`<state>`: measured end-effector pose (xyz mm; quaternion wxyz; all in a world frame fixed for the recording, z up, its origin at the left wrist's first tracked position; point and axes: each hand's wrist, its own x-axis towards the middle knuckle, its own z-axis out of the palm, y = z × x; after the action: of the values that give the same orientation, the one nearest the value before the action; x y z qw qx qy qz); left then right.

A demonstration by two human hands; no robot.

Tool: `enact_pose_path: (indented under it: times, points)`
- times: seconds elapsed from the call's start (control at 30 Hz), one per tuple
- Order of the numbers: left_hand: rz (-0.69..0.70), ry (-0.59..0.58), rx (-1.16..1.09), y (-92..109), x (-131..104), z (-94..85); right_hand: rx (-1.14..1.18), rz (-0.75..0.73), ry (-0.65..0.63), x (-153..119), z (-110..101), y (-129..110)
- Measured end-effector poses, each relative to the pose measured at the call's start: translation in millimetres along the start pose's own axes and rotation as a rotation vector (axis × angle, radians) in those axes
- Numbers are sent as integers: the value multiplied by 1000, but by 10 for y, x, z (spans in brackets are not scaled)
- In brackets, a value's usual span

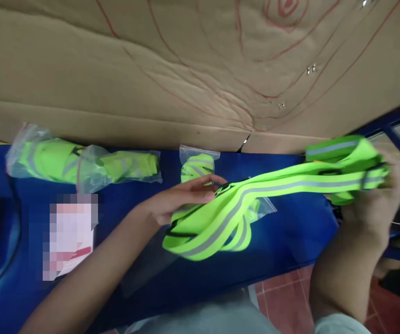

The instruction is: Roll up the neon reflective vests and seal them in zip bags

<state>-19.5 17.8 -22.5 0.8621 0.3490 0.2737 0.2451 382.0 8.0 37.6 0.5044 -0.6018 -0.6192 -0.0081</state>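
A neon-green strap vest with grey reflective stripes (pixel 255 195) stretches across the blue table (pixel 144 278). My left hand (pixel 179 199) pinches its left part, where the loops hang down over a clear plastic bag (pixel 264 207). My right hand (pixel 370 208) grips the bunched right end above the table's right edge. The vest is held taut between both hands, a little above the surface.
Three bagged green vests lie along the back: a large one (pixel 43 157), a second (pixel 119 168), a small one (pixel 198 163). A big cardboard sheet with red lines (pixel 200 69) leans behind. A blurred paper (pixel 69 236) lies at left. Red floor tiles (pixel 283 297) show below.
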Motion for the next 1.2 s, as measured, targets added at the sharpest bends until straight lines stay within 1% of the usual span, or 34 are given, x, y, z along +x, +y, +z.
enact_pose_path:
  times: [0.03, 0.07, 0.1, 0.13, 0.17, 0.2, 0.23, 0.27, 0.33, 0.4, 0.43, 0.47, 0.5, 0.53, 0.6, 0.63, 0.67, 0.7, 0.73, 0.77, 0.8, 0.83, 0.87, 0.9, 1.0, 1.03, 1.1, 1.2]
  points:
    - [-8, 93, -11, 46, 32, 20, -35, -24, -14, -50, -46, 114]
    - [-5, 179, -23, 78, 67, 49, -90, -33, -114, -106, -80, 198]
    - [9, 253, -40, 94, 101, 84, -147, -41, -245, -166, -95, 233]
    - [32, 322, -68, 95, 133, 123, -211, -45, -407, -232, -87, 208]
    - [52, 382, -100, 85, 160, 164, -256, -58, -549, -305, -51, 119]
    - [69, 432, -131, 68, 182, 205, -291, -81, -650, -384, 12, -31]
    - [86, 475, -156, 47, 196, 245, -299, -113, -705, -472, 100, -232]
    - [99, 508, -175, 26, 204, 283, -275, -157, -740, -566, 209, -463]
    - [128, 555, -210, -6, 190, 354, -174, -312, -801, -758, 463, -937]
    - [166, 581, -230, -12, 135, 412, -108, -470, -819, -911, 715, -1303]
    - [192, 576, -227, -5, 92, 435, -84, -513, -791, -957, 820, -1423]
    - [239, 556, -211, 8, 41, 453, -51, -533, -753, -977, 902, -1502]
    - [296, 514, -177, 28, -17, 468, -8, -512, -692, -969, 957, -1549]
    - [356, 460, -124, 54, -80, 481, 46, -452, -626, -936, 986, -1575]
    - [493, 344, 27, 119, -207, 504, 200, -259, -516, -811, 980, -1599]
    - [586, 306, 144, 158, -269, 517, 300, -152, -491, -732, 960, -1611]
    - [680, 301, 301, 199, -327, 530, 412, -60, -501, -652, 941, -1624]
    - [776, 333, 495, 242, -381, 542, 528, 13, -540, -576, 928, -1639]
    - [874, 399, 718, 286, -429, 553, 639, 71, -590, -510, 927, -1652]
    - [960, 484, 957, 328, -471, 560, 737, 122, -638, -457, 939, -1659]
    - [1017, 575, 1178, 367, -505, 561, 814, 166, -683, -416, 963, -1660]
    - [1044, 653, 1350, 399, -531, 557, 871, 203, -724, -386, 995, -1653]
    - [1050, 698, 1463, 422, -547, 547, 909, 234, -769, -366, 1030, -1639]
    - [1062, 720, 1518, 436, -554, 530, 932, 257, -814, -353, 1063, -1621]
    - [1025, 719, 1531, 428, -521, 456, 922, 260, -933, -331, 1117, -1570]
    - [1010, 715, 1538, 415, -496, 428, 896, 235, -948, -326, 1117, -1561]
    - [969, 705, 1575, 383, -436, 377, 804, 139, -915, -323, 1099, -1562]
    - [951, 673, 1682, 333, -347, 325, 531, -103, -824, -355, 1095, -1591]
